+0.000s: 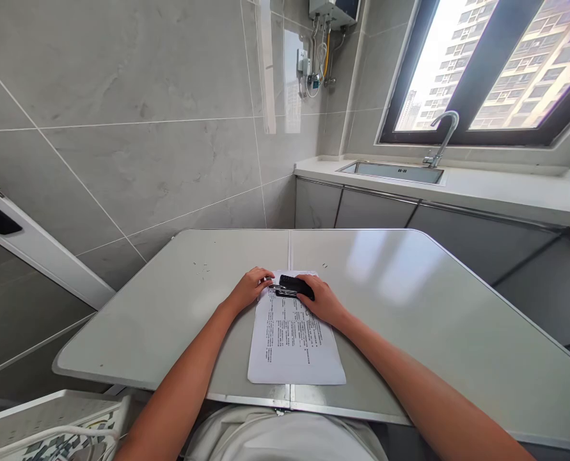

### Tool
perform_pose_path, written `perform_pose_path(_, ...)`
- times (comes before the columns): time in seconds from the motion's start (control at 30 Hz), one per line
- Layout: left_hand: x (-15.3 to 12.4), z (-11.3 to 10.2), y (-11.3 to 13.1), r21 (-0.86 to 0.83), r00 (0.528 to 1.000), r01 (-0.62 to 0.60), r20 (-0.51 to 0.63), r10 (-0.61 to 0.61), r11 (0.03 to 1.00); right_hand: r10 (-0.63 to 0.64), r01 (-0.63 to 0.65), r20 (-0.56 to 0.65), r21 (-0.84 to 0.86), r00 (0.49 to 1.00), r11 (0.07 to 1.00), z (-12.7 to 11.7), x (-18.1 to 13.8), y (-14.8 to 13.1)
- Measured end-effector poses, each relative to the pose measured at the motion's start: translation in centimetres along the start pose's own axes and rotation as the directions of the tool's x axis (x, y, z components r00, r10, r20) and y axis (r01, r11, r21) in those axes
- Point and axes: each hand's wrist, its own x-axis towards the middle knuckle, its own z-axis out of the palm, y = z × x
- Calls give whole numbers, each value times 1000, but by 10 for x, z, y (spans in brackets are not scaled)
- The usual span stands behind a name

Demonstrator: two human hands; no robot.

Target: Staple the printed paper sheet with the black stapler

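Note:
A printed sheet of paper point(292, 339) lies on the grey folding table point(409, 307) in front of me. A black stapler point(294, 286) sits over the paper's top edge. My right hand point(323, 301) is closed over the stapler's rear end. My left hand point(251, 288) rests at the paper's top left corner, its fingers curled down onto the sheet right beside the stapler's mouth.
Small loose staples point(201, 267) lie scattered on the table's left half. A counter with a sink point(393, 171) and tap point(442, 137) runs under the window at the right. A tiled wall stands behind the table. A white basket point(49, 426) is at lower left.

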Motion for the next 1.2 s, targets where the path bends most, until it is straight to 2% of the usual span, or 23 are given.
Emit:
perform_pose_path(0.2, -2, -1, 8, -16, 1000, -2, -7, 2, 1000, 5, -5, -2, -4, 1000, 1000, 2, 0, 4)
perform_pose_path(0.47, 1, -1, 6, 111, 987, -143, 87, 134, 983, -8, 8, -11, -9, 1000, 1000, 3, 1, 7)
perform_pose_path(0.7, -1, -1, 12, 125, 993, -92, 79, 82, 988, -4, 4, -11, -3, 1000, 1000, 3, 1, 8)
perform_pose_path(1.2, -1, -2, 6, 140, 989, -107, 112, 91, 984, 5, -5, -16, 7, 1000, 1000, 2, 1, 6)
